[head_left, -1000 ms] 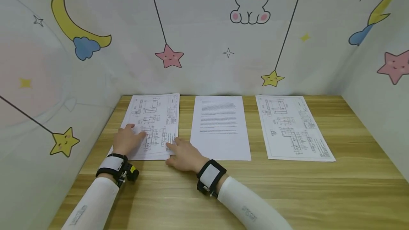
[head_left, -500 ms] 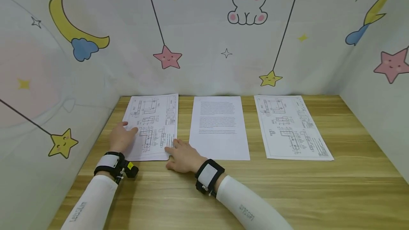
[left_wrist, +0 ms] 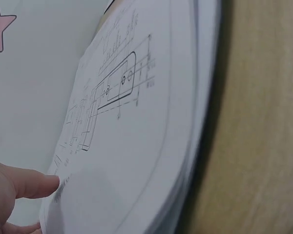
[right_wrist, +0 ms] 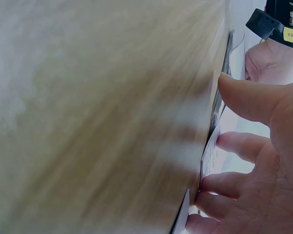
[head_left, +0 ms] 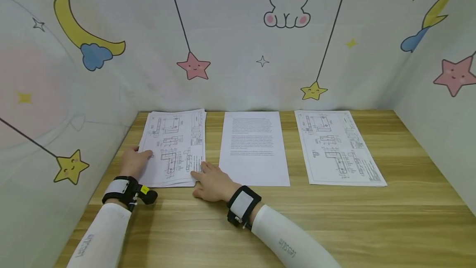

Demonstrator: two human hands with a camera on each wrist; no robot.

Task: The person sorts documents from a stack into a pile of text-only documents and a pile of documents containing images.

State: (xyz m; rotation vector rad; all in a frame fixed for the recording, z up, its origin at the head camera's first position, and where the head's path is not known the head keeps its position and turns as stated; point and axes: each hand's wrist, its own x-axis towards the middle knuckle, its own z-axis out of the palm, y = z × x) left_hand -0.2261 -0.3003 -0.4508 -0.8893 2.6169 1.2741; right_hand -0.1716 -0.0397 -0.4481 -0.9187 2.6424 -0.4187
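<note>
A stack of sheets printed with technical drawings (head_left: 180, 139) lies at the left of the table. My left hand (head_left: 134, 162) pinches its left edge, thumb on the top sheet and fingers at the edge. The left wrist view shows that thumb (left_wrist: 36, 184) over the paper, with the sheets' near edges curving and slightly spread. My right hand (head_left: 215, 182) rests at the stack's lower right corner, its fingers extended. In the right wrist view, the right thumb (right_wrist: 246, 97) is beside the layered paper edges (right_wrist: 217, 109).
A sheet of printed text (head_left: 254, 168) lies in the middle, close to my right fingers. Farther right is another stack of drawings (head_left: 338, 148). A patterned cloth wall (head_left: 238, 86) borders the wooden table (head_left: 208, 235) at the back and sides.
My left hand has slid left from the top of the drawing stack to its left edge. Lower sheets now show at the stack's corners. The right hand has stayed in place.
</note>
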